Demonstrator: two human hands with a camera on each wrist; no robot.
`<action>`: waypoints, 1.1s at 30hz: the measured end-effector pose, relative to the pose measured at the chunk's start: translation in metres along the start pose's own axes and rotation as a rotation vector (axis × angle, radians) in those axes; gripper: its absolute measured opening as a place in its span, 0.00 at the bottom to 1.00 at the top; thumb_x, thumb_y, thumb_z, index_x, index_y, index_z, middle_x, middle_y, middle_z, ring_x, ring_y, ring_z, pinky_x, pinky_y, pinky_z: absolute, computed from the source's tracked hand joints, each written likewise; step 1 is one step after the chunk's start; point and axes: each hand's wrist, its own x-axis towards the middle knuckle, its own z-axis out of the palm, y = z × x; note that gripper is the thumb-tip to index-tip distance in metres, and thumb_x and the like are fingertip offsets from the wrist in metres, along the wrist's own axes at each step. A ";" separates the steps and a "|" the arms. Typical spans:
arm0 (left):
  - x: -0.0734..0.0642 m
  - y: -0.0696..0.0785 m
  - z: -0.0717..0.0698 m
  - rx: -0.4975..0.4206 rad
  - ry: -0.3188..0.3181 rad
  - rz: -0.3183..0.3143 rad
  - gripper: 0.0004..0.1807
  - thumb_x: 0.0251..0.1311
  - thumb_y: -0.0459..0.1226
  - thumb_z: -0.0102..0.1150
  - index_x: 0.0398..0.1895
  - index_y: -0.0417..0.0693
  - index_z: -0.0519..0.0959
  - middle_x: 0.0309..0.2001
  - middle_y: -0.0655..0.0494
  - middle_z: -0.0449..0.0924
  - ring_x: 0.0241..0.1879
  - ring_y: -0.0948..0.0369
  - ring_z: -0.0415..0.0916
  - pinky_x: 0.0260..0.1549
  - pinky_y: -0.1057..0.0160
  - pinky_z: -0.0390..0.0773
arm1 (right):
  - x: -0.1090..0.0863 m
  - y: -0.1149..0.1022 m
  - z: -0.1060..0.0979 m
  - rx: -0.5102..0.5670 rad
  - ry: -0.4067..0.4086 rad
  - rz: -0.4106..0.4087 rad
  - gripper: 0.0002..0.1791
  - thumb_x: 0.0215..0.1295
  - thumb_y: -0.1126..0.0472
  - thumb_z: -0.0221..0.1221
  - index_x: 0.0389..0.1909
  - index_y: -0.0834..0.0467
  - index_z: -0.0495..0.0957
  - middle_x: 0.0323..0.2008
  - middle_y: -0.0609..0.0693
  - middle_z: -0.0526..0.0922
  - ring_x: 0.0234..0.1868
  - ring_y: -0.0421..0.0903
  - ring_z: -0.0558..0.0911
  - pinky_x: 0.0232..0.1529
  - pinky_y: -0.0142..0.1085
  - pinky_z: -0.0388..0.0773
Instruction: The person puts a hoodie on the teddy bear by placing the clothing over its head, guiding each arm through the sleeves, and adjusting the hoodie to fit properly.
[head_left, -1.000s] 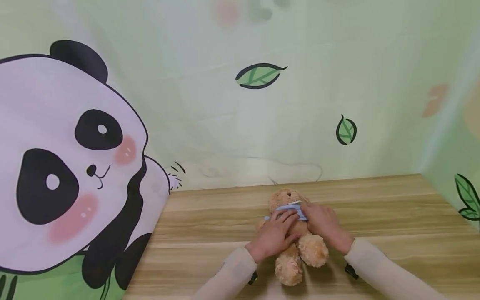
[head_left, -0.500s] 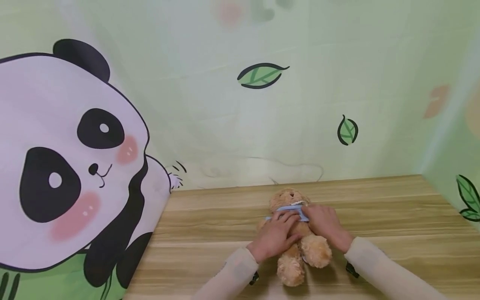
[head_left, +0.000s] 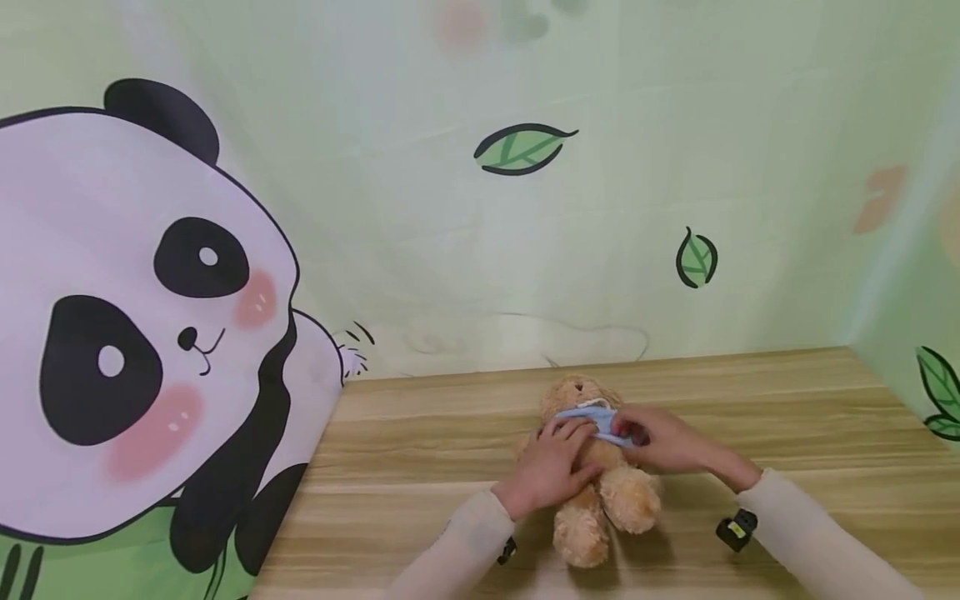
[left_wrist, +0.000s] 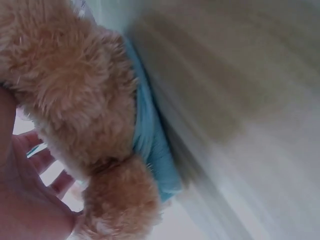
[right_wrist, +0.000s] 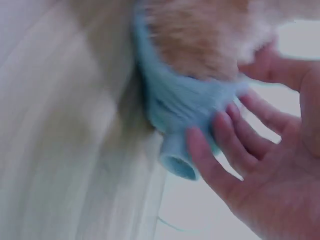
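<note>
A light-brown teddy bear (head_left: 583, 537) lies on its back on the wooden table, head toward the wall. A small blue shirt (head_left: 592, 417) with a white-trimmed neck sits bunched across its upper chest. My left hand (head_left: 546, 468) rests on the bear's belly and the shirt's lower edge, fingers spread. My right hand (head_left: 667, 440) holds the shirt at its right side with bent fingers and thumb. In the right wrist view, fingertips lie against the blue sleeve (right_wrist: 179, 155), whose open end shows no bear arm coming out. The left wrist view shows the bear's furry side (left_wrist: 70, 75).
The wooden table (head_left: 420, 442) meets a pale green backdrop (head_left: 420, 250) printed with leaves and a large panda (head_left: 150, 333). A small black device (head_left: 737, 529) hangs beneath the right sleeve, and another (head_left: 507, 550) beneath the left.
My right hand has turned, its wrist swinging out to the right, and its fingers now pull at the shirt's side. The left hand stays on the bear. The bear's legs shifted slightly.
</note>
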 end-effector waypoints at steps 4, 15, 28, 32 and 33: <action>0.006 0.000 -0.004 0.033 0.006 -0.005 0.28 0.72 0.59 0.41 0.69 0.60 0.67 0.69 0.59 0.68 0.69 0.54 0.64 0.64 0.47 0.68 | -0.008 -0.002 -0.020 0.044 0.081 0.062 0.04 0.65 0.67 0.59 0.39 0.58 0.80 0.37 0.51 0.84 0.38 0.42 0.81 0.37 0.34 0.77; 0.022 0.006 -0.010 0.099 -0.004 0.076 0.26 0.74 0.57 0.38 0.71 0.63 0.65 0.67 0.60 0.68 0.67 0.56 0.64 0.63 0.50 0.69 | -0.022 0.018 -0.024 -0.033 0.103 0.361 0.07 0.63 0.65 0.59 0.37 0.64 0.81 0.30 0.53 0.83 0.31 0.43 0.78 0.31 0.36 0.74; 0.024 0.006 0.002 0.200 -0.019 0.096 0.28 0.76 0.56 0.30 0.73 0.63 0.63 0.69 0.62 0.65 0.68 0.58 0.61 0.67 0.52 0.64 | -0.016 0.023 0.004 0.535 0.178 0.404 0.23 0.62 0.76 0.56 0.59 0.77 0.70 0.51 0.75 0.77 0.36 0.43 0.84 0.29 0.38 0.84; 0.023 0.004 0.005 0.195 0.013 0.128 0.28 0.76 0.55 0.30 0.74 0.60 0.62 0.72 0.62 0.63 0.71 0.58 0.60 0.69 0.54 0.63 | -0.016 0.026 0.006 0.542 0.165 0.420 0.23 0.63 0.73 0.58 0.59 0.76 0.71 0.51 0.73 0.79 0.36 0.43 0.84 0.27 0.36 0.83; 0.023 0.003 0.006 0.190 0.016 0.132 0.28 0.76 0.55 0.30 0.74 0.60 0.61 0.72 0.62 0.63 0.71 0.59 0.59 0.69 0.54 0.63 | -0.016 0.026 0.006 0.547 0.163 0.426 0.23 0.64 0.72 0.58 0.59 0.76 0.71 0.51 0.73 0.79 0.35 0.42 0.84 0.26 0.35 0.82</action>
